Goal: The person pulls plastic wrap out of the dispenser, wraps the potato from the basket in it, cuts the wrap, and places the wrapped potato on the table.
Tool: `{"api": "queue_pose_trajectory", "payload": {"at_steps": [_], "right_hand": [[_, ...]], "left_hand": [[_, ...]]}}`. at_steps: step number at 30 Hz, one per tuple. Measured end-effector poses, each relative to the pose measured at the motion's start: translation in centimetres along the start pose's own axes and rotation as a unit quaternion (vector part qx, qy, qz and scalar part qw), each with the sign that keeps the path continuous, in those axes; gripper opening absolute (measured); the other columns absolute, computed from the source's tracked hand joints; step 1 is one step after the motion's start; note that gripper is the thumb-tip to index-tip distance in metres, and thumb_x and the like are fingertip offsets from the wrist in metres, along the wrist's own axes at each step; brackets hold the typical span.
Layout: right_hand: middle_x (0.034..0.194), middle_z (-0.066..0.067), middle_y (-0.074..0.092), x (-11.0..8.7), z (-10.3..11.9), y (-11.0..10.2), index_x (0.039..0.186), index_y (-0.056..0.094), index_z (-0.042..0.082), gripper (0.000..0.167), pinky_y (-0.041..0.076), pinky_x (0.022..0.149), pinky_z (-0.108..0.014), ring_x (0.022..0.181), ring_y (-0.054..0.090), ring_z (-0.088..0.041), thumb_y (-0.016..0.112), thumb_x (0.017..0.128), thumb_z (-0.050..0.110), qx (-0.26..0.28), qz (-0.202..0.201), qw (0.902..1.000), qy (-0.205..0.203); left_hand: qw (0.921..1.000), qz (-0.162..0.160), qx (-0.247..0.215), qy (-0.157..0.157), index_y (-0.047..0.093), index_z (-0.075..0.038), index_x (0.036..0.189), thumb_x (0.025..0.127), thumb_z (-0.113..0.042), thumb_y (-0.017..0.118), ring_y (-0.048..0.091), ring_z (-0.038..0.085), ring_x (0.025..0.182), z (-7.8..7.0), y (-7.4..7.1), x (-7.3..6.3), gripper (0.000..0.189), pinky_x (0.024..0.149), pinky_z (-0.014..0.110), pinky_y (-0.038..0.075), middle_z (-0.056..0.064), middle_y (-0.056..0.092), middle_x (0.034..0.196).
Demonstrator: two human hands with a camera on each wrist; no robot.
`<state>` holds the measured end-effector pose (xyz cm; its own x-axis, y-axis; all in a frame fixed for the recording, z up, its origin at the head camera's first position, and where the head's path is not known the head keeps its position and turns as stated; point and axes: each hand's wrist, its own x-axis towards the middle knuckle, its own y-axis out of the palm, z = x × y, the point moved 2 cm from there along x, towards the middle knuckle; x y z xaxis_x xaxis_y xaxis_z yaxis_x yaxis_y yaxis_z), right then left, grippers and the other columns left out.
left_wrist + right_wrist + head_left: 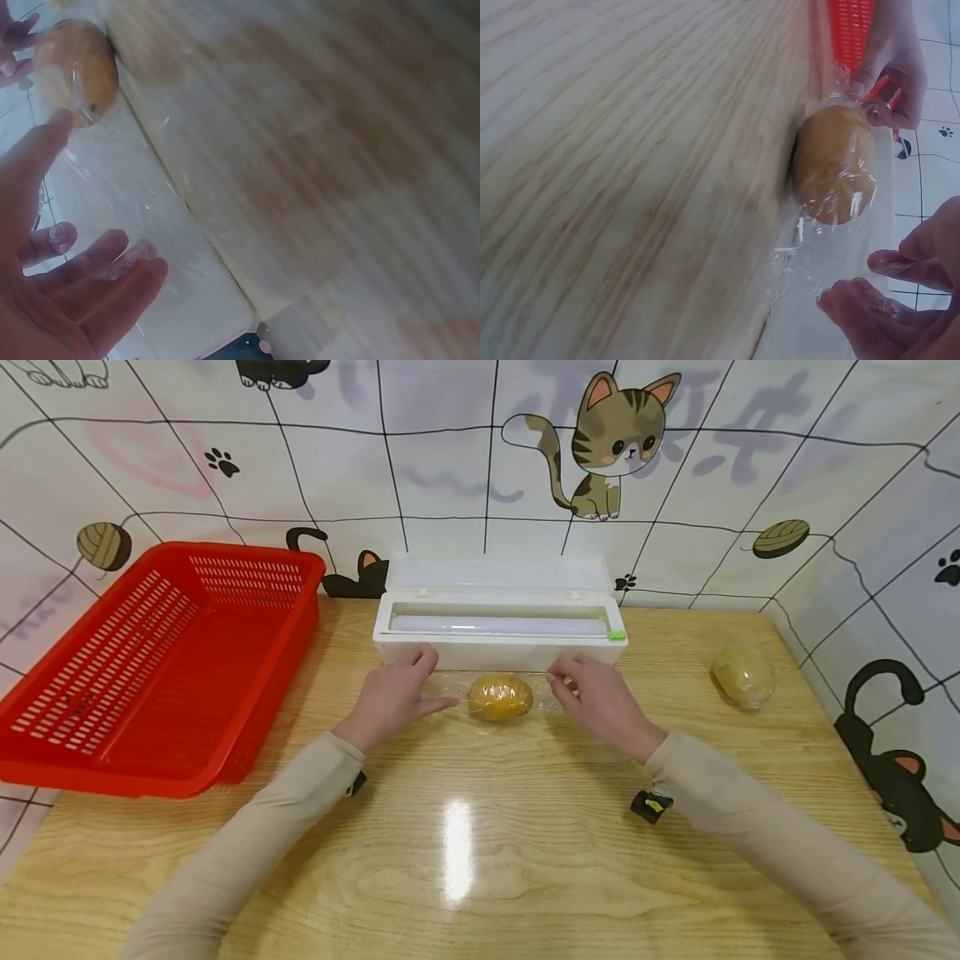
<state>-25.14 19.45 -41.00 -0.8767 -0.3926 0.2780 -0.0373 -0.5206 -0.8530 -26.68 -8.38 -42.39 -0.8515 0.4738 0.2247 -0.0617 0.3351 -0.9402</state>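
Observation:
A yellow-orange oval fruit (500, 697), like a mango, lies on the table under clear plastic film (802, 255). My left hand (392, 695) is at the fruit's left with fingers spread. In the left wrist view its thumb (45, 146) points at the fruit's end, and film clings to its fingertips (154, 270). On the fruit's other side, my right hand (600, 697) holds the film's right end with curled fingers (847, 300). Right behind the hands stands a white cling film box (498, 653), lid up, a roll (498, 625) inside.
A red plastic basket (255, 727) stands on the table at the left. Toward the right edge lies another wrapped, pale yellow oval item (742, 675). A green slider (617, 635) sits on the box's right front edge. A cat-patterned covering (442, 468) rises behind the table.

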Motion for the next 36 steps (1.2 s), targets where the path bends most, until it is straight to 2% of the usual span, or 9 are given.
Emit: {"api": "queue_pose_trajectory", "payload": {"at_steps": [4,6,10,15,20,24,28,32,36], "right_hand": [[0.081,-0.009,0.065,-0.4,0.0,0.2,0.094,0.07,0.002,0.015,0.052,0.06,-0.036,0.068,0.065,-0.02,0.057,0.096,0.01,-0.033,-0.009,0.9993,-0.018],[0.078,-0.008,0.065,-0.7,0.1,0.3,0.095,0.069,0.002,0.015,0.05,0.056,-0.034,0.062,0.061,-0.017,0.057,0.096,0.01,-0.041,-0.01,0.9989,-0.02],[0.081,-0.009,0.068,-1.1,0.3,0.3,0.094,0.07,0.002,0.013,0.05,0.055,-0.036,0.062,0.062,-0.019,0.059,0.094,0.01,-0.076,-0.025,0.996,-0.04],[0.085,-0.01,0.071,-1.7,1.1,0.2,0.09,0.072,0.003,0.011,0.052,0.053,-0.039,0.07,0.067,-0.026,0.064,0.09,0.01,-0.134,-0.053,0.9861,-0.084],[0.084,-0.009,0.071,-2.2,1.7,0.3,0.086,0.073,0.007,0.008,0.045,0.041,-0.034,0.063,0.067,-0.022,0.067,0.086,0.012,-0.189,-0.054,0.974,-0.113],[0.078,-0.007,0.069,-2.8,2.1,0.8,0.082,0.072,0.009,0.004,0.04,0.036,-0.031,0.051,0.063,-0.019,0.07,0.083,0.012,-0.225,-0.052,0.9615,-0.15],[0.06,-0.003,0.059,-3.3,2.2,1.7,0.075,0.065,0.01,0.009,0.031,0.031,-0.028,0.037,0.048,-0.015,0.071,0.081,0.012,-0.254,-0.057,0.949,-0.178],[0.051,-0.001,0.047,-3.5,2.2,2.3,0.076,0.059,0.009,0.019,0.029,0.03,-0.03,0.035,0.04,-0.013,0.074,0.081,0.018,-0.274,-0.034,0.9459,-0.17],[0.056,-0.004,0.056,-3.5,2.1,2.6,0.091,0.068,0.004,0.02,0.034,0.031,-0.03,0.037,0.042,-0.013,0.075,0.082,0.021,-0.293,0.012,0.9448,-0.146]], "left_hand": [[0.9997,-0.004,0.022,0.01,0.039,-0.008,0.094,0.079,-0.042,0.078,0.044,0.019,0.053,-0.2,0.1,0.1,0.054,0.042,0.032,0.035,0.004,0.043,0.082],[0.9995,-0.004,0.029,0.012,0.041,-0.007,0.095,0.079,-0.041,0.079,0.044,0.019,0.054,-0.3,0.2,0.2,0.053,0.041,0.032,0.036,0.004,0.043,0.081],[0.9981,-0.005,0.058,0.017,0.043,-0.006,0.095,0.08,-0.041,0.077,0.045,0.019,0.052,-0.6,0.4,0.4,0.051,0.041,0.032,0.036,0.005,0.044,0.077],[0.9952,-0.022,0.091,0.029,0.044,-0.006,0.093,0.08,-0.043,0.077,0.043,0.017,0.05,-0.7,0.6,0.4,0.051,0.04,0.031,0.034,0.003,0.042,0.072],[0.9915,-0.036,0.118,0.041,0.044,-0.005,0.088,0.079,-0.043,0.078,0.042,0.017,0.046,-0.9,0.6,0.2,0.051,0.039,0.031,0.033,0.003,0.04,0.066],[0.9892,0.001,0.144,0.028,0.055,-0.004,0.082,0.085,-0.039,0.073,0.048,0.02,0.05,-1.3,0.6,0.3,0.04,0.041,0.035,0.041,0.004,0.046,0.066],[0.985,0.052,0.163,0.024,0.069,-0.009,0.077,0.093,-0.03,0.065,0.056,0.024,0.056,-1.8,0.9,0.6,0.027,0.047,0.04,0.047,0.005,0.056,0.069],[0.9824,0.074,0.166,0.042,0.072,-0.009,0.078,0.094,-0.024,0.064,0.058,0.022,0.057,-2.2,1.2,0.7,0.024,0.047,0.039,0.048,0.006,0.06,0.068],[0.9793,0.093,0.175,0.041,0.069,-0.008,0.075,0.095,-0.026,0.063,0.06,0.022,0.059,-2.1,1.2,0.5,0.028,0.055,0.037,0.049,0.006,0.061,0.067]]}}
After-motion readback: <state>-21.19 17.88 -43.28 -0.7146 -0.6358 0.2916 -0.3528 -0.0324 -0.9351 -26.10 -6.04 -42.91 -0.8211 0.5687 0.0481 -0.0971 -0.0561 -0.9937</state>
